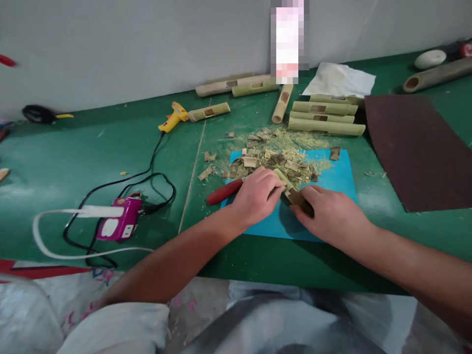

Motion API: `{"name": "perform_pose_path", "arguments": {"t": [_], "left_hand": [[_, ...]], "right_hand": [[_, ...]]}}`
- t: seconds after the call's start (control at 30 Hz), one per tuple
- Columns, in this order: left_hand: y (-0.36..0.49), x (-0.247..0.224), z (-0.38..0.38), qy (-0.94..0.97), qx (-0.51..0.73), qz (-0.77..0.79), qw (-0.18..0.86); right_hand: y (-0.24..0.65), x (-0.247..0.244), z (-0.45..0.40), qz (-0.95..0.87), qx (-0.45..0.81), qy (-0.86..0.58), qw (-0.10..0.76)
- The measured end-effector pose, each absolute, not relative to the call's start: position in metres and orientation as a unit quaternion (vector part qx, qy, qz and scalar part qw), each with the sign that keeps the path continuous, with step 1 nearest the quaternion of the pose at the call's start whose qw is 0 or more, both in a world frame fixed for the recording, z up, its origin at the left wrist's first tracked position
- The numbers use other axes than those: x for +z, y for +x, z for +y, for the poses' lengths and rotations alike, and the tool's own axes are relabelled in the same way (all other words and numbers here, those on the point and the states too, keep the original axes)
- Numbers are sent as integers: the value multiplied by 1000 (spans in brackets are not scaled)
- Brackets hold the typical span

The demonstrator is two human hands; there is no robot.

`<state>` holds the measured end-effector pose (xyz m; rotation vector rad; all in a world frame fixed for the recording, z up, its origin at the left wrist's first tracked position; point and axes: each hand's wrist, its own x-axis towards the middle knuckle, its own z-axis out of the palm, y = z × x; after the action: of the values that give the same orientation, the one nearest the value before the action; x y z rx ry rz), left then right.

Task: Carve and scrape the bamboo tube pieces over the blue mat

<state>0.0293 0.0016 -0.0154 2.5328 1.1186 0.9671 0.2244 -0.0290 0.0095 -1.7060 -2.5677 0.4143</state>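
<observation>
A short bamboo tube (294, 195) with a notch cut in its side lies slantwise between my hands, over a blue mat (273, 223). My left hand (258, 194) is closed at its far end, thumb and fingers pressed to the bamboo. Wrapped round the near end is my right hand (328, 209). A tool's red handle (224, 191) lies just left of my left hand; its other end is hidden behind the hand. Bamboo chips and shavings (275, 160) are heaped on the mat just beyond both hands.
Several notched bamboo tubes (326, 128) lie at the back of the green table (121, 147). A yellow glue gun (173, 118) and a purple power adapter (121, 219) with trailing cords are on the left. A dark brown sheet (420, 152) lies at right, near a white cloth (339, 79).
</observation>
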Motion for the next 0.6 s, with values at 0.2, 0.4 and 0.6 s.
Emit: {"name": "perform_pose_path", "arguments": {"t": [0.2,0.4,0.6], "left_hand": [[31,-14,-4,853,331,385,124],[35,-10,-5,855,337,377,111],[33,-12,-7,853,330,388,111]], "right_hand": [[223,9,-29,-821,137,-554,25],[220,10,-32,-826,128,-548,17],[218,11,-32,-826,136,-547,23]]}}
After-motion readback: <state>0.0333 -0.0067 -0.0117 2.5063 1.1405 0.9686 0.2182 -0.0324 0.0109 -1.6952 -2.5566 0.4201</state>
